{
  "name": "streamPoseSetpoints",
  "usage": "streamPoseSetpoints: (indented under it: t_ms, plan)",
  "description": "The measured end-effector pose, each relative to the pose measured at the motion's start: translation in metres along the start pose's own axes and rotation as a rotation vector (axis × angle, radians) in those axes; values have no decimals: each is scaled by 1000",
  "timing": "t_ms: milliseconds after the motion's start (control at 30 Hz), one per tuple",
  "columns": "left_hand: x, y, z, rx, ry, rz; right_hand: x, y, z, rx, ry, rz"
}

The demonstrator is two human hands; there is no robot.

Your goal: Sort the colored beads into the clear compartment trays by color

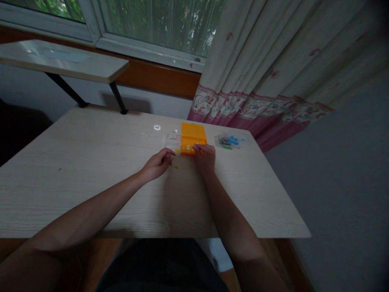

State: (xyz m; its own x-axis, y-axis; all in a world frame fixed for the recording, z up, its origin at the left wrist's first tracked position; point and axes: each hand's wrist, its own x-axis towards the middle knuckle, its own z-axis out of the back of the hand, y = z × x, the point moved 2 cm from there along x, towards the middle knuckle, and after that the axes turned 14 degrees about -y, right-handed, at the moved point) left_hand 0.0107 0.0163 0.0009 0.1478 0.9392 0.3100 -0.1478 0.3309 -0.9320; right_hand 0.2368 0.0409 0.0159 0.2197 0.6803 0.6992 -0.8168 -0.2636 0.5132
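An orange case (193, 130) lies opened out on the table, with small pale pieces (189, 148) scattered in its near half. My right hand (206, 158) is over that half's right side, thumb and fingers drawn together; whatever is between them is too small to make out. To the left of the case, my left hand (158, 164) is held with its fingers curled into a pinch, and its contents cannot be made out. Just beyond it a clear plastic tray (172, 141) touches the case's left side. Tiny yellow pieces (176, 166) lie near the left fingertips.
On the right, a clear container (227, 141) holds blue, dark and green pieces. A raised shelf (73, 61) on black legs stands at the table's back left. The pale wooden table (91, 170) meets a curtain (252, 101) at the back right.
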Motion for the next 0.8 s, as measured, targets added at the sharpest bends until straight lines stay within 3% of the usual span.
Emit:
streamPoseSetpoints:
  t_ms: [167,333,567,800]
  plan:
    - [-1,-2,0,60,-12,-16,-1,1,0,-22,-4,22]
    - [1,-6,2,311,-6,-145,-1,2,1,-11,-41,0]
    - [0,-13,3,435,159,-282,-1,6,2,20,-43,-20]
    - [-3,-15,1,483,183,-350,-2,4,0,45,-59,-29]
